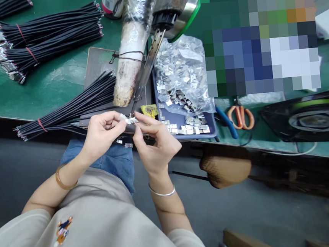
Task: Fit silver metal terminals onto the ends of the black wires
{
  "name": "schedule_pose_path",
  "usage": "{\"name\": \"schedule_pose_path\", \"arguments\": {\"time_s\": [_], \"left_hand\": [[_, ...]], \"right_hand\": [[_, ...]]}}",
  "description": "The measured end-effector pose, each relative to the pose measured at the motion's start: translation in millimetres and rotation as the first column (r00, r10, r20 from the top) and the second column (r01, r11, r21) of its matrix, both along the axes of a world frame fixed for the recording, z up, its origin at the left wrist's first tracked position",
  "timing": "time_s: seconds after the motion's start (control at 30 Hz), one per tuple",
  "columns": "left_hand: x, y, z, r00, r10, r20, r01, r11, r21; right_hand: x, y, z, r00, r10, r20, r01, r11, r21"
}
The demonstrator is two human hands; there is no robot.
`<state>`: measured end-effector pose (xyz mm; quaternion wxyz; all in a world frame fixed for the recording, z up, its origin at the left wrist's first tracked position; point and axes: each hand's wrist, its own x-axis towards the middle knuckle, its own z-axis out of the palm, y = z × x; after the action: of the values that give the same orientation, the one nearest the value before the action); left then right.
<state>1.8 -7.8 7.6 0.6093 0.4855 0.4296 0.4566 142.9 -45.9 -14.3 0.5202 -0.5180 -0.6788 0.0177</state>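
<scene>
Near the centre of the frame, the person's left hand [104, 132] pinches a small metal connector [131, 120] between thumb and fingers. The right hand [157, 139] meets it from the right, thumb and fingertips brought close together at the connector's other end; whether they grip it cannot be told. Left of centre lies a banded bundle of black cables [71, 108]. Right of centre, a blue tray [213, 126] holds loose metal connectors [193, 125] and a clear plastic bag [181, 56].
</scene>
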Motion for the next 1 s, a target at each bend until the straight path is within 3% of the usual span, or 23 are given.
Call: {"name": "schedule_pose_path", "arguments": {"time_s": [0.27, 0.5, 0.73, 1.0], "left_hand": [[5, 4, 1.1, 0.999, 0.051, 0.009, -0.051, 0.999, -0.014], [2, 4, 3.1, 0.998, 0.061, 0.001, -0.061, 0.998, -0.003], [1, 2, 3.1, 0.998, 0.022, -0.057, -0.024, 0.999, -0.042], [0, -3, 2.3, 0.986, -0.027, -0.167, 0.031, 0.999, 0.022]], "right_hand": [[2, 8, -0.6, 0.994, 0.027, -0.105, -0.038, 0.994, -0.104], [2, 10, 5.8, 0.993, 0.054, -0.105, -0.063, 0.995, -0.076], [6, 4, 5.6, 0.991, 0.093, -0.100, -0.105, 0.987, -0.123], [11, 0, 6.4, 0.992, 0.079, -0.100, -0.091, 0.988, -0.123]]}}
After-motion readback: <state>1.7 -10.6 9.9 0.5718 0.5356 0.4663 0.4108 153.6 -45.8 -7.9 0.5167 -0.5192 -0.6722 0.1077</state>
